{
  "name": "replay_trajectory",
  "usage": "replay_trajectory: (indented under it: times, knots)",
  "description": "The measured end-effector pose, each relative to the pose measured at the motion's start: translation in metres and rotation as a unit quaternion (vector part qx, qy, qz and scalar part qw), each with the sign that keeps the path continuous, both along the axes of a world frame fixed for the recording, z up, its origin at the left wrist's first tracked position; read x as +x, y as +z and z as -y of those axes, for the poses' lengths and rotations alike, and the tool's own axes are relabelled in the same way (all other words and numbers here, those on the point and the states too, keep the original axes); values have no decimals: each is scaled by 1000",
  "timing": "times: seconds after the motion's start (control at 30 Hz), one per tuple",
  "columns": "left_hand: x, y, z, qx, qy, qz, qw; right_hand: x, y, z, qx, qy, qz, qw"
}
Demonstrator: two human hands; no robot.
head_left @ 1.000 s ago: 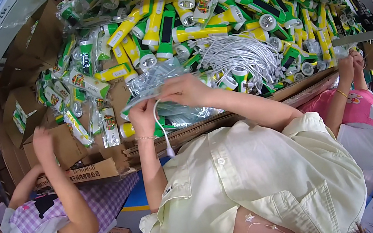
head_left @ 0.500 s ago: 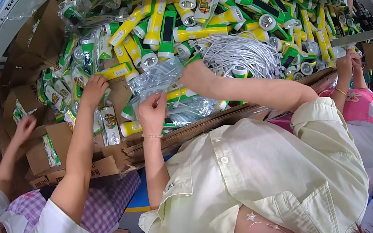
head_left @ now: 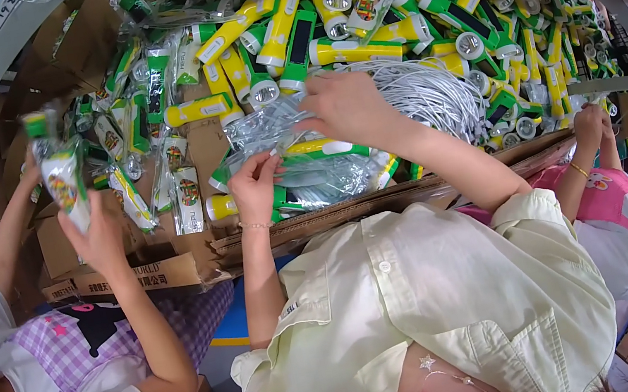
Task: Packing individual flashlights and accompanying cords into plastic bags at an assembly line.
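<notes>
My left hand is pinched at the near side of a stack of clear plastic bags. A small pale tip shows at its fingertips, too small to name. My right hand reaches over the right end of these bags with its fingers apart and nothing seen in it. Beside it lies a big bundle of white cables. Between my wrists, a yellow and green flashlight lies above more clear plastic bags. Another yellow flashlight is by my left wrist.
A large heap of yellow and green flashlights fills the far side. The cardboard edge runs along the near side. At left, a co-worker's hand holds a bagged flashlight; at right are another co-worker's hands.
My right hand has lifted and opened out from the bags. My left hand stays close by, still pinched. The left co-worker has drawn back from the heap and raised a bagged flashlight.
</notes>
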State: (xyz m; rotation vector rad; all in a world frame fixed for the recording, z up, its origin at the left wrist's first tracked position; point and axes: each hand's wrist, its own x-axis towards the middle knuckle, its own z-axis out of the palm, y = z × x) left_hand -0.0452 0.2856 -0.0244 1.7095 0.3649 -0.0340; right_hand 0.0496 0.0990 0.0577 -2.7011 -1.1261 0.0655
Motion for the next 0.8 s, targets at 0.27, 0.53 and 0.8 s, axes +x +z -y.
replay_trajectory:
  times: [0.27,0.53,0.8]
  knots:
    - [3,7,-3,-51,-2,-14,999,-6,-49,-33,177,115,0,977]
    - [-4,19,-74,-43,128,47,990,37,-40,40,116,56,-2,992]
    - [44,73,-184,28,289,185,939,40,-33,31,207,-138,-200,948]
